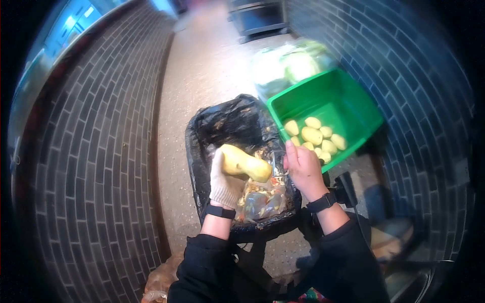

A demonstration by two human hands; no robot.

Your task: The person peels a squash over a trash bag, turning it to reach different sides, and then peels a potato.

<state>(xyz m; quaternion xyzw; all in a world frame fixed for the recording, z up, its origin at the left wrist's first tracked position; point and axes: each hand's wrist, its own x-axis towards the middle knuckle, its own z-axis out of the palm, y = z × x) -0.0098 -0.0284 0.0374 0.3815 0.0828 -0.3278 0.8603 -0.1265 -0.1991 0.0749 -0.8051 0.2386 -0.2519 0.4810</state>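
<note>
My left hand [225, 184], in a white knitted glove, is wrapped round a long, lumpy peeled potato [246, 164] with a small dark spot. It holds the potato over a bin lined with a black plastic bag [227, 118]. Peelings [252, 189] and clear plastic wrapping [260, 204] lie inside the bin. My bare right hand [304, 169] is closed round a peeler [274, 163], whose metal frame points at the potato's right end. The peeler's handle is mostly hidden by my fingers.
Right of the bin stands a green crate [353, 103] with several peeled potatoes [312, 135] in it. Behind it sits a clear bag of pale green vegetables [298, 63]. Brick walls [111, 131] flank both sides. A bag [164, 275] lies at the lower left.
</note>
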